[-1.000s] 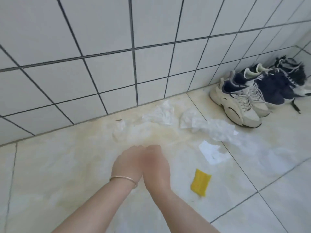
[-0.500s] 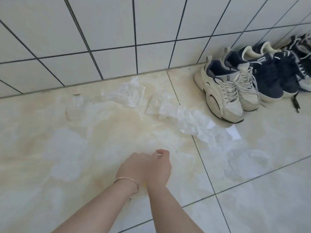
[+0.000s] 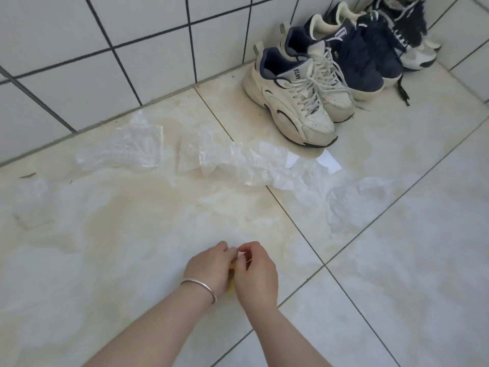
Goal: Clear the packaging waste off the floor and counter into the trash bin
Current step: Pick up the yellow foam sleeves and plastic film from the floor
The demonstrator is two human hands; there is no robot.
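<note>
Crouching low over the tiled floor (image 3: 397, 260), the person has both hands pressed together at about 6 o'clock in the view. The left hand (image 3: 209, 268), a thin silver bangle (image 3: 199, 286) on its wrist, curls its fingers around a yellow scrap (image 3: 231, 286), of which only a sliver peeks out between the two palms. The right hand (image 3: 255, 274) is curled too, thumb and forefinger pinching a small white piece (image 3: 241, 255) right where the hands meet. Farther out, toward 12 o'clock, crumpled clear plastic wrap (image 3: 254, 165) sprawls across a grout line, with a second clear plastic bag (image 3: 127, 152) lying at 11 o'clock near the base of the white tiled wall (image 3: 79, 75). More thin film (image 3: 352, 202) sits at 2 o'clock, hard to pick out against the pale tile, and a faint clear piece (image 3: 34, 202) lies out at 9 o'clock. A white paper slip (image 3: 328, 161) lies just beside the toe of a cream sneaker (image 3: 293, 99). That sneaker stands at 1 o'clock beside its mate, with navy shoes (image 3: 367, 59) and more sneakers lined up behind, against the wall.
</note>
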